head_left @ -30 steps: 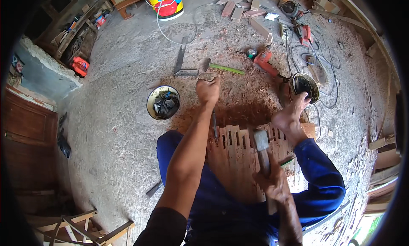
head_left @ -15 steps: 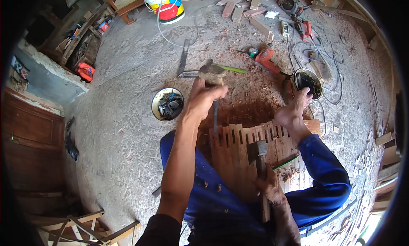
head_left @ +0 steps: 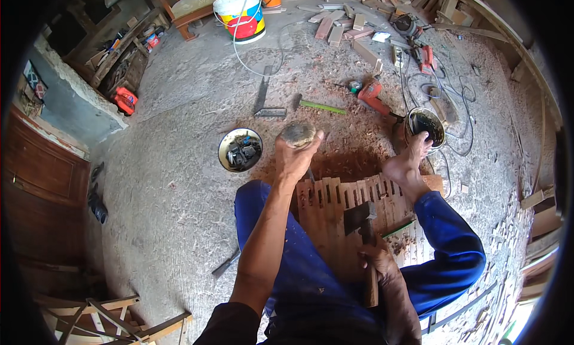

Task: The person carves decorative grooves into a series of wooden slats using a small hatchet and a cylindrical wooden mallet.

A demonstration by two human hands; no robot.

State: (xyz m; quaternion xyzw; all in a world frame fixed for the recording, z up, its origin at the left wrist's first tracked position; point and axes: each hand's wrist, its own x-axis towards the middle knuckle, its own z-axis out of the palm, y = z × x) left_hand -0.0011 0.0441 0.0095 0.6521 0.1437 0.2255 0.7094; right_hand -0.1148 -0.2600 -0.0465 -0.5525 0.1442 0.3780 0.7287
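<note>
My left hand [head_left: 294,157] is closed round a chisel with a wooden handle [head_left: 298,133], whose round, worn butt faces up at me. A little of its dark blade [head_left: 310,173] shows below the hand, near the far end of the wooden slats [head_left: 326,225]; its tip I cannot make out. These slats lie side by side between my legs, with a row of slots cut near their far ends. Over them my right hand [head_left: 379,258] grips a hatchet [head_left: 360,216] by its wooden handle, head pointing away from me. A green pencil [head_left: 399,228] lies on the slats to its right.
Beyond the slats lie a green-handled hammer [head_left: 323,107], a try square [head_left: 270,112] and a red drill [head_left: 372,97]. A bowl of metal parts [head_left: 222,151] stands at left. My bare foot [head_left: 411,163] is beside a tin [head_left: 441,140]. Cords [head_left: 472,115] run at right.
The chisel has tipped so its butt now faces me, and less of its blade shows. My left hand has come slightly nearer. The hatchet head has turned, showing more of its flat side.
</note>
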